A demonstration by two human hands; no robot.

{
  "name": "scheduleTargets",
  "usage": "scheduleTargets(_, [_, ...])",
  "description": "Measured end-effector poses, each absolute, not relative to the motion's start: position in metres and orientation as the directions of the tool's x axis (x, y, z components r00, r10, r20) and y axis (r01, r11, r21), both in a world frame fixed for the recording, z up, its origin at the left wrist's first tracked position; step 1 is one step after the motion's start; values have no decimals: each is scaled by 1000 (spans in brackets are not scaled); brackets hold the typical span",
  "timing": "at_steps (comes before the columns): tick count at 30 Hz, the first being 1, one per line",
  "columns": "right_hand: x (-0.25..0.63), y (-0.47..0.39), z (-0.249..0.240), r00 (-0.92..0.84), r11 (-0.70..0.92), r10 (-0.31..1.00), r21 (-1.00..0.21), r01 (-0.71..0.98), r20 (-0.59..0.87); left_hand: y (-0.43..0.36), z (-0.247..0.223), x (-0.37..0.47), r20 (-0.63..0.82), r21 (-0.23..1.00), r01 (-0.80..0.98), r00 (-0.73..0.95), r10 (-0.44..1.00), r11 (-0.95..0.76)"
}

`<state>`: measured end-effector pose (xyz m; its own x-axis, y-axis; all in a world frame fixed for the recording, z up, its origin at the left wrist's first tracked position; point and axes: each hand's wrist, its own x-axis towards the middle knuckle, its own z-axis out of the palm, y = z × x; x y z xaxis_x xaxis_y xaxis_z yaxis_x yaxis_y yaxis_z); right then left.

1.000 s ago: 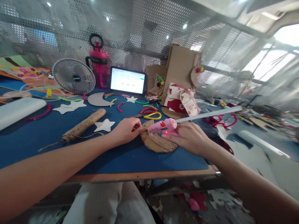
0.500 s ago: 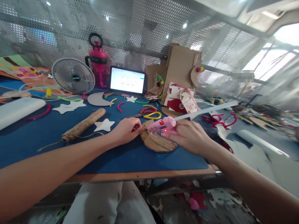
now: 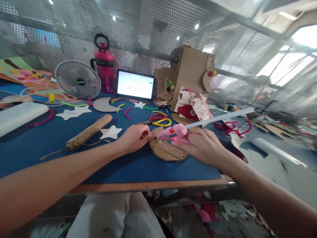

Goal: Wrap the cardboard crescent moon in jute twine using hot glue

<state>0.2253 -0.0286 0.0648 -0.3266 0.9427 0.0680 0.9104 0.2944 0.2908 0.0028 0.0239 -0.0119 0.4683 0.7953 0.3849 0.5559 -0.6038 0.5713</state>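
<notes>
My right hand [image 3: 201,143] is wrapped round a pink glue gun [image 3: 172,133], with a long glue stick [image 3: 220,117] poking out of its back. The gun's nozzle points at the upper left part of a cardboard crescent [image 3: 165,153] partly wrapped in twine. At the crescent's left edge my left hand [image 3: 135,137] pinches something too small to make out, perhaps twine. A roll of twine [image 3: 89,132] lies to the left, its loose strand running toward my left wrist.
Red and yellow handled scissors [image 3: 160,122] lie behind my hands. White stars [image 3: 111,132], a grey moon [image 3: 102,104], a fan [image 3: 78,79], a pink bottle [image 3: 105,69] and a tablet [image 3: 135,85] stand or lie farther back. Leaning cardboard [image 3: 193,69] is behind the glue gun.
</notes>
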Motion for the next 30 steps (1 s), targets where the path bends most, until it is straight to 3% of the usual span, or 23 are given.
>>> scheduleTargets(16, [231, -30, 70, -302, 276, 948, 212, 937, 101, 25, -13, 2, 398, 574, 544, 467, 789, -612])
scheduleTargets(30, [229, -21, 63, -303, 283, 951, 227, 932, 59, 25, -12, 4, 381, 574, 567, 454, 805, -591])
